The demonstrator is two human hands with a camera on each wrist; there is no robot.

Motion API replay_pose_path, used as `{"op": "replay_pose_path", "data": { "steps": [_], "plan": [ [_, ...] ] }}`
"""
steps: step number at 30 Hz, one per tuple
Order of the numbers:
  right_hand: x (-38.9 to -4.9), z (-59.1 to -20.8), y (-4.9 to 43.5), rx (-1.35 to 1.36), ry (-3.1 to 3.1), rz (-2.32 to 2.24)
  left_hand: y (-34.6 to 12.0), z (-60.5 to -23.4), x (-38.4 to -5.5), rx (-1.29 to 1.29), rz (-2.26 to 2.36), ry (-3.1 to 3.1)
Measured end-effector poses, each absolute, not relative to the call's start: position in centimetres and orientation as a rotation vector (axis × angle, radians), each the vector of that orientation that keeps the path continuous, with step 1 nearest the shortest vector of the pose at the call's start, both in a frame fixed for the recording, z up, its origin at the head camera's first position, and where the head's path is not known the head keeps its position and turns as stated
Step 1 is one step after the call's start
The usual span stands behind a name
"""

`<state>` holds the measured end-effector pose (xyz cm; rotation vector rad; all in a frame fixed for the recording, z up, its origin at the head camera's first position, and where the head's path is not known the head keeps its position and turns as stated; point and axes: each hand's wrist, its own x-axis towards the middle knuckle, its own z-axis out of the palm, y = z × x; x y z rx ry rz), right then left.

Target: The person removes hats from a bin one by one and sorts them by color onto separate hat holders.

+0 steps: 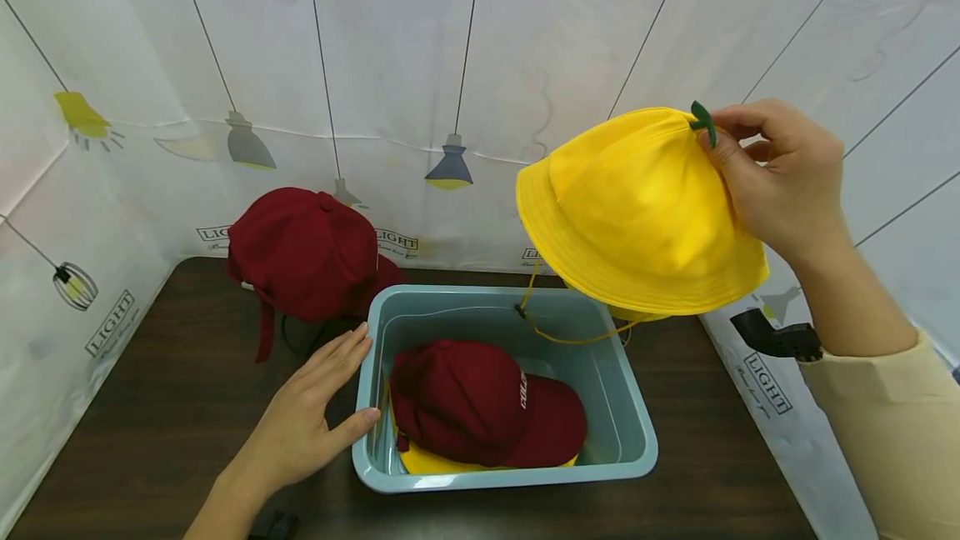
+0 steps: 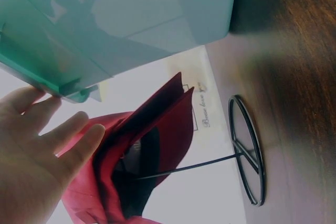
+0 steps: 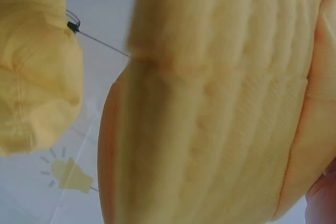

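My right hand [image 1: 783, 173] pinches the green leaf-shaped tip of a yellow bucket hat [image 1: 637, 215], which hangs tilted over the right back of a blue-grey plastic bin [image 1: 637, 440]. Its yellow chin cord droops over the bin. Resting with straightened fingers at the bin's left rim is my left hand [image 1: 307, 415]. Inside the bin lies a burgundy cap [image 1: 465, 402] with white lettering, on top of something yellow [image 1: 435, 463] that is mostly covered. In the right wrist view the yellow hat's stitched brim fills most of the picture; only a bit of the hand shows.
Another burgundy cap [image 1: 300, 248] sits behind the bin's left side, on a black wire stand [image 2: 247, 150]. A second yellow hat [image 3: 37, 72] appears in the right wrist view. Dark wooden table [image 1: 150, 440]; lamp-printed sheeting [image 1: 375, 40] hangs behind.
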<state>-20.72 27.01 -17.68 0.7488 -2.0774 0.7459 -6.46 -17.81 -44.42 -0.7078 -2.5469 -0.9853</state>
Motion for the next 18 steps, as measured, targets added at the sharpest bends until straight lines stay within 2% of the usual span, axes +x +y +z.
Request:
{"op": "replay_pose_path", "data": {
  "steps": [18],
  "plan": [
    [-24.1, -16.8, 31.0, 0.521, -2.133, 0.753, -17.8, -44.3, -6.4, -0.692, -0.977, -2.559]
  ]
}}
